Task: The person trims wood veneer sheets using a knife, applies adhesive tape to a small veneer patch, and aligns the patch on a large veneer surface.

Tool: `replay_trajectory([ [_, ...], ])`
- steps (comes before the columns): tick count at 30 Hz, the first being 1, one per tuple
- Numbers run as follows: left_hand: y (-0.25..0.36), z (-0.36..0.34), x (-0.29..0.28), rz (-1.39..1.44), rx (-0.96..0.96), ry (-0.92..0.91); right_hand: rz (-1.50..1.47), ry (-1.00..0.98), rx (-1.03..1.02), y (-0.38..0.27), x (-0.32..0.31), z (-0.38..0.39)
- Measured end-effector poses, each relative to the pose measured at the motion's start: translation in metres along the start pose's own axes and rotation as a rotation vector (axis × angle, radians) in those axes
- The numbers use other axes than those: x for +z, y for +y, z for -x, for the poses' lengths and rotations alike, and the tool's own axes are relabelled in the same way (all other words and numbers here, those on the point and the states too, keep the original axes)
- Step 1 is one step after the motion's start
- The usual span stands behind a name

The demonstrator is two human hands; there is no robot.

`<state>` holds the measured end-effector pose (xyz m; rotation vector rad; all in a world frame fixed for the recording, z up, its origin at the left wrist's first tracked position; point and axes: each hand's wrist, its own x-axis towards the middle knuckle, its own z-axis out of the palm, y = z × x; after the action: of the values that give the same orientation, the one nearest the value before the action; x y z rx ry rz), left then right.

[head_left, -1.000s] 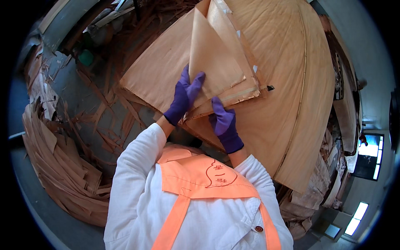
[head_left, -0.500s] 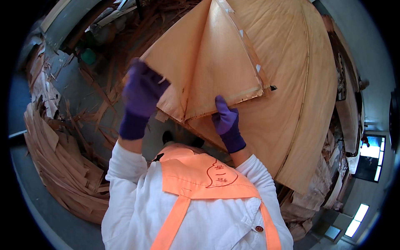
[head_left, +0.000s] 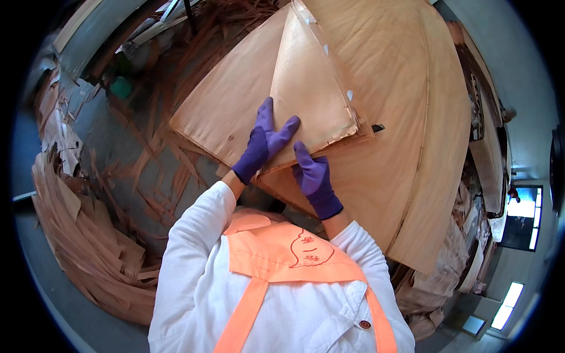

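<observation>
My left hand (head_left: 262, 140), in a purple glove, lies spread on a thin tan wood veneer sheet (head_left: 315, 88), its thumb and fingers apart near the crease. The sheet's right part is raised, with strips of pale tape along its right edge. To the left, a flat veneer part (head_left: 226, 97) spreads out over the stack's near-left corner. My right hand (head_left: 316, 181), gloved the same, grips the near edge of the veneer, thumb on top; its other fingers are partly hidden beneath. Below lies a wide stack of veneer sheets (head_left: 391, 112) with a long dark seam.
Torn veneer scraps (head_left: 156, 167) litter the grey floor at left, with a large pile of strips (head_left: 88, 235) at the lower left. A green round object (head_left: 120, 87) sits at the upper left. More crumpled veneer (head_left: 438, 276) lies right of the stack.
My left hand has come down and rightward from the lifted left corner onto the sheet. The left part now lies flatter. My right hand stays at the near edge.
</observation>
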<state>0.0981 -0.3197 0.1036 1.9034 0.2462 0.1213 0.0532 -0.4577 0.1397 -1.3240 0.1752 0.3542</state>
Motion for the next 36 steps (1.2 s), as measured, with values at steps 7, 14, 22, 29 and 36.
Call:
replay_trajectory([
  [7,0.009,0.005,-0.010,0.457,-0.039,-0.069,0.044,-0.081,-0.095,0.003,0.002,-0.002],
  [14,-0.011,-0.007,-0.021,0.779,-0.142,-0.078,0.002,0.011,-0.040,0.011,0.004,-0.005],
  [22,0.017,0.011,-0.111,-0.019,0.057,0.160,-0.219,0.115,0.107,0.005,0.010,-0.005],
  [29,0.057,0.030,-0.072,0.019,0.579,0.278,-0.087,-0.007,0.028,0.012,0.004,-0.006],
  [36,0.005,-0.001,-0.001,0.086,0.048,0.023,0.011,-0.061,-0.024,0.004,0.003,-0.002],
])
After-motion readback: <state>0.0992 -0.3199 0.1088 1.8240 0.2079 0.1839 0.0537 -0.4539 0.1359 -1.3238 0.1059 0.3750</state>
